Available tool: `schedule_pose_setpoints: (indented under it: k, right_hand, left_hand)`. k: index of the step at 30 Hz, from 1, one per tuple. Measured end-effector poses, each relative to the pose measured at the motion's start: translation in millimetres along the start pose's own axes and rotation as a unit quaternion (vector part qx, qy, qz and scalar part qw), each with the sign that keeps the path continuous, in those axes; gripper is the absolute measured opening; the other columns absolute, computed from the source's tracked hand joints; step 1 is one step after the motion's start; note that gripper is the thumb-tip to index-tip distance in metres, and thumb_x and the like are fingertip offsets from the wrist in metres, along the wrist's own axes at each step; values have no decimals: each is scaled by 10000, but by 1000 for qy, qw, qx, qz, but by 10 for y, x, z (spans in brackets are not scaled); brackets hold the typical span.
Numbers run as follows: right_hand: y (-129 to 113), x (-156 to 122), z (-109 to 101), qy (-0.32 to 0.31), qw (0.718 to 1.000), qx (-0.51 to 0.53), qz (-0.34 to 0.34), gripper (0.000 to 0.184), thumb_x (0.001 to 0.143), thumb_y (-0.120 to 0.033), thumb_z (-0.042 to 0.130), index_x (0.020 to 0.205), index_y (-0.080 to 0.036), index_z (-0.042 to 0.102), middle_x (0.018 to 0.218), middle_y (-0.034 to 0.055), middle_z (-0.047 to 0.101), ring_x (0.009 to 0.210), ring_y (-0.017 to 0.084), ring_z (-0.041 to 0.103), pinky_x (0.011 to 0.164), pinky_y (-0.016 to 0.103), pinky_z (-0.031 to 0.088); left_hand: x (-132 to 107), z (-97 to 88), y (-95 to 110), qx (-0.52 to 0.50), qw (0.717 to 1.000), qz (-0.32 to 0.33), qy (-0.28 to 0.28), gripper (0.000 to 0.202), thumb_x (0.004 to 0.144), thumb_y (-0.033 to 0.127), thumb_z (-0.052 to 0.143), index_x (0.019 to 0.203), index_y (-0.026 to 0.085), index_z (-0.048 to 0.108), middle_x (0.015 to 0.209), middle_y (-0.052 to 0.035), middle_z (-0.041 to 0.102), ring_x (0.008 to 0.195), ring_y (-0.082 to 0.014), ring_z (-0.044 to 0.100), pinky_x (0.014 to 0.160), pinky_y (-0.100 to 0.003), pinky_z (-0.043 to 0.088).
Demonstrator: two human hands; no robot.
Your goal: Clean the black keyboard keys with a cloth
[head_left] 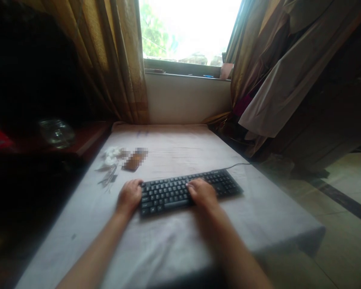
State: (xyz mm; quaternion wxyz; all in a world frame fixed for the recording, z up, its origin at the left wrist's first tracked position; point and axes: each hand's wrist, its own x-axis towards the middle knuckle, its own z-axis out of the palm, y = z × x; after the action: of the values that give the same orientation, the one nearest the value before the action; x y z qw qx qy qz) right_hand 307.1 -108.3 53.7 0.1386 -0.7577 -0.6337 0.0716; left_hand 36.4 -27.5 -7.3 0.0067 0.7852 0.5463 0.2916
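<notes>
A black keyboard (180,190) lies across a table covered with a pale cloth (174,237), its cable running off to the right. My left hand (129,196) rests at the keyboard's left end with fingers curled against its edge. My right hand (202,192) lies on top of the keys near the middle, its fingers bent down onto them. Neither hand lifts the keyboard off the cloth.
Left of the keyboard lie white cotton wads (112,154), thin sticks (108,178) and a blurred brown item (135,159). A glass jar (57,132) sits on a dark side shelf. Curtains (120,60) frame a bright window (186,28). The table's right edge drops to tiled floor (343,208).
</notes>
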Motion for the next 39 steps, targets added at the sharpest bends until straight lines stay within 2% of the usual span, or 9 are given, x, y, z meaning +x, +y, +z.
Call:
schedule_pose_setpoints:
  k: [4, 7, 13, 16, 21, 24, 28, 35, 39]
  right_hand:
    - [-142, 75, 19, -11, 999, 11, -35, 250, 951, -320, 528, 1066, -296, 749, 1092, 32, 715, 902, 173, 674, 748, 251, 453]
    - [-199, 94, 61, -24, 999, 10, -42, 244, 935, -312, 540, 1029, -289, 765, 1054, 38, 722, 887, 184, 677, 735, 261, 453]
    - [-70, -68, 28, -46, 997, 31, -45, 217, 898, -263, 578, 956, -266, 787, 957, 45, 741, 847, 190, 688, 716, 261, 471]
    - [-33, -51, -22, -51, 996, 51, -55, 213, 898, -256, 575, 924, -262, 787, 924, 34, 749, 849, 177, 689, 748, 252, 481]
    - [-122, 196, 55, -3, 993, 100, -67, 206, 872, -229, 591, 974, -257, 767, 992, 38, 748, 887, 187, 693, 798, 267, 498]
    - [-161, 276, 167, -8, 991, 101, -82, 207, 851, -205, 597, 945, -264, 772, 939, 28, 741, 829, 180, 699, 754, 260, 507]
    - [-115, 217, 243, 3, 989, 99, -113, 212, 839, -200, 594, 926, -255, 780, 871, 22, 728, 737, 163, 694, 681, 245, 503]
    - [-19, 23, 225, 58, 975, 125, -174, 232, 842, -160, 558, 905, -205, 777, 768, 26, 692, 628, 132, 666, 589, 208, 492]
    - [2, -60, 223, 58, 971, 141, -183, 233, 844, -147, 543, 881, -190, 768, 728, 23, 668, 599, 119, 642, 555, 190, 478]
  left_hand:
    - [0, 11, -17, -11, 1000, -5, -2, 303, 812, 174, 395, 908, 234, 676, 938, -53, 758, 910, -229, 679, 875, -349, 535]
    - [-6, 18, -29, -21, 1000, -10, -6, 304, 826, 192, 388, 920, 227, 674, 946, -60, 757, 919, -232, 679, 881, -352, 534]
    - [-33, 13, -48, -40, 999, -18, -19, 304, 858, 228, 383, 964, 231, 668, 987, -49, 755, 960, -225, 672, 909, -351, 525]
    - [-49, 21, -67, -49, 998, -25, -26, 316, 870, 248, 375, 985, 223, 668, 1002, -53, 752, 977, -228, 666, 917, -360, 522]
    - [-70, 39, -83, -65, 997, -39, -28, 341, 892, 292, 364, 990, 203, 678, 1002, -65, 749, 977, -239, 662, 916, -385, 524]
    - [-76, 32, -73, -78, 996, -44, -23, 335, 898, 300, 373, 988, 204, 680, 993, -61, 748, 971, -242, 662, 909, -393, 527]
    - [-73, 9, -58, -78, 996, -43, -28, 326, 904, 305, 386, 991, 204, 684, 980, -57, 745, 962, -241, 660, 898, -392, 528]
    - [-89, -2, -68, -77, 996, -34, -30, 317, 931, 313, 389, 1003, 207, 680, 983, -50, 734, 965, -231, 651, 900, -380, 517]
    - [-104, 3, -85, -79, 996, -30, -35, 307, 944, 324, 400, 1017, 211, 676, 989, -46, 727, 973, -227, 645, 903, -376, 510]
